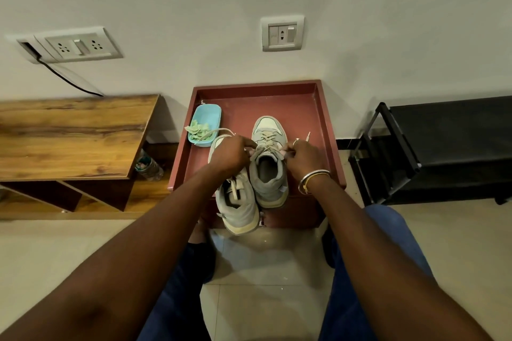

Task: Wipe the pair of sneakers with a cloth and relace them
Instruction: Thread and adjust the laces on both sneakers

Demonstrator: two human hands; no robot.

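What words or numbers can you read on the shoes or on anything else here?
Tongue label of the laced sneaker: dark lettering, too small to read.
Label on the bottle under the wooden table: blurred, unreadable.
No other writing shows, so nothing here can be quoted.

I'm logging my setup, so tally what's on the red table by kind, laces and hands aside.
Sneakers: 2
Tub: 1
Cloth: 1
Total: 4
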